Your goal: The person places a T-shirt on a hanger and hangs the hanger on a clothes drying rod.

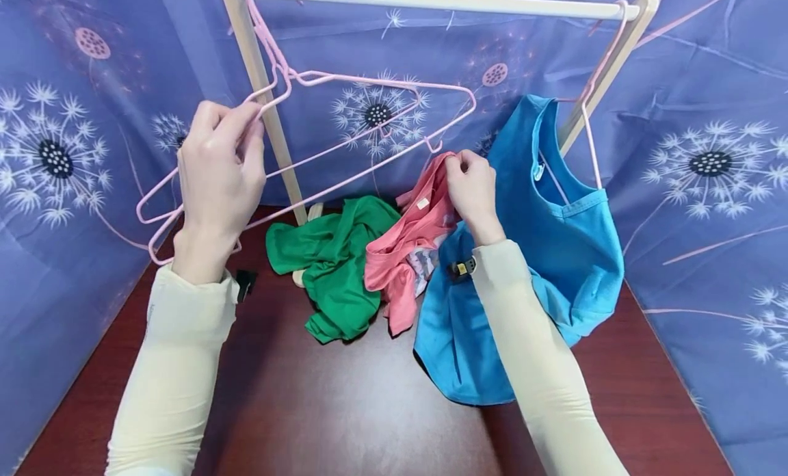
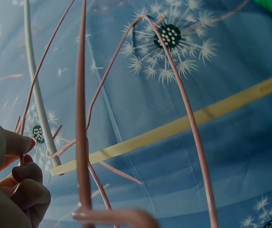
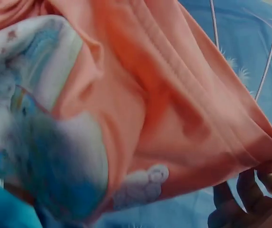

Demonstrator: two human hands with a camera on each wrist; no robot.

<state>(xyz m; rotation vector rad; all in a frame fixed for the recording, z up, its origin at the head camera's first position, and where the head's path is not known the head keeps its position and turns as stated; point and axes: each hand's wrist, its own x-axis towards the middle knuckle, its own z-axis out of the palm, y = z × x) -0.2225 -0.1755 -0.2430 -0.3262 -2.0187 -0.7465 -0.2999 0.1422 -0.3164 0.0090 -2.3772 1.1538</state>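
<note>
Nearest you in the head view are your cream sleeves point(image 1: 178, 366), reaching over the dark red tabletop point(image 1: 345, 407). Your left hand point(image 1: 218, 165) pinches one arm of the overlapping pink hangers point(image 1: 394, 82); the left wrist view shows the thumb and a fingertip meeting on a thin wire, the other fingers curled beneath. Your right hand point(image 1: 474, 192) pinches the top edge of the pink garment point(image 1: 400, 243), drawing that edge up while the lower folds hang near the tabletop. The head view shows a small white label inside it; only your right wrist view brings out the blurred, many-coloured print and a pale figure near the stretched edge.

Just beside your right forearm, the blue garment point(image 1: 560, 250) hangs from its own pink hanger point(image 1: 592, 146), the lower part slumped on the tabletop. Left of the pink garment and touching it, the green garment point(image 1: 345, 257) lies crumpled.

Farther off stands the rack, a white bar point(image 1: 443, 1) between wooden posts point(image 1: 279, 148), with hanger hooks over it at both ends. Behind everything you have the blue backdrop point(image 1: 61, 291), printed with white dandelions.
</note>
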